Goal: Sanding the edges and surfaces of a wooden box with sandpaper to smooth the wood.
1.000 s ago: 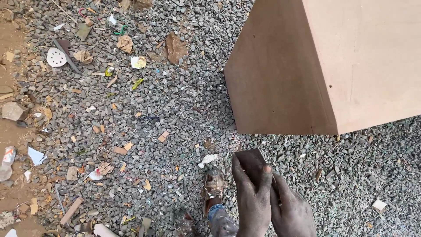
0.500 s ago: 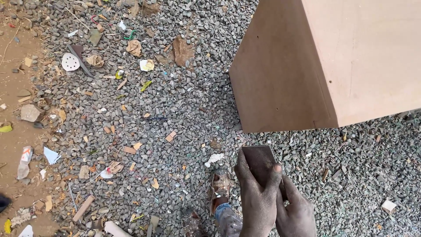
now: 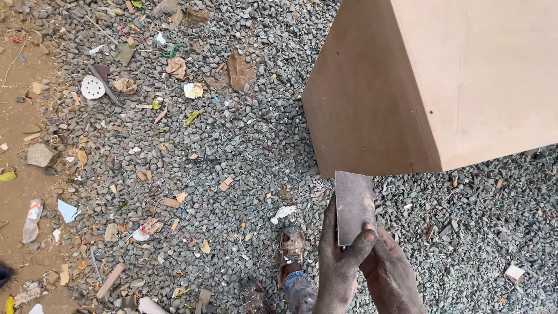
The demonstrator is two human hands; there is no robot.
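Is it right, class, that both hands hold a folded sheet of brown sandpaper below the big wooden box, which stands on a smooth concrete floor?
Not quite. The head view shows the wooden box standing on loose grey gravel, not concrete. The rest holds: left hand and right hand hold the brown sandpaper below it.

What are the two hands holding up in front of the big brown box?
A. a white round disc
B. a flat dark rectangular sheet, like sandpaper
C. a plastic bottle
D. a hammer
B: both the left hand and the right hand pinch the lower end of a flat dark sheet, held upright just below the corner of the brown box, above the gravel.
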